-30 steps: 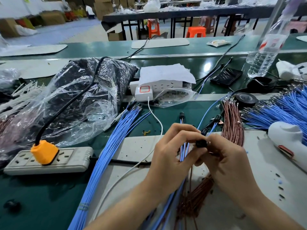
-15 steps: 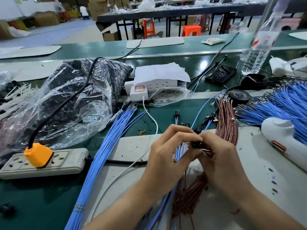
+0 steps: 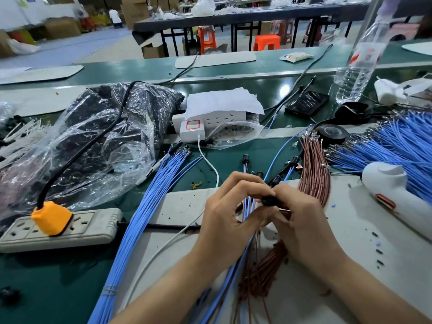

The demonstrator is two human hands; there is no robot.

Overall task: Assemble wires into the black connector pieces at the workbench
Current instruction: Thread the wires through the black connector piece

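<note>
A small black connector piece [image 3: 268,200] is pinched between the fingertips of my left hand [image 3: 230,215] and my right hand [image 3: 300,222], above the white mat [image 3: 177,206]. Thin blue and brown wires run down from the connector under my palms. A long bundle of blue wires [image 3: 149,206] lies to the left of my hands. A bundle of brown wires [image 3: 314,169] lies just beyond my right hand. Several wired black connectors [image 3: 245,159] lie on the green bench behind my fingers.
A grey power strip with an orange plug [image 3: 52,220] sits at the left, beside a crumpled plastic bag [image 3: 93,141]. A white glue gun [image 3: 392,192], a fan of blue wires [image 3: 397,146], a black tape roll [image 3: 333,134], a phone [image 3: 306,104] and a water bottle [image 3: 360,61] stand at the right.
Both hands have stayed together on the connector with only small finger shifts. The view has tilted slightly, so the bench items sit a little higher in the frame.
</note>
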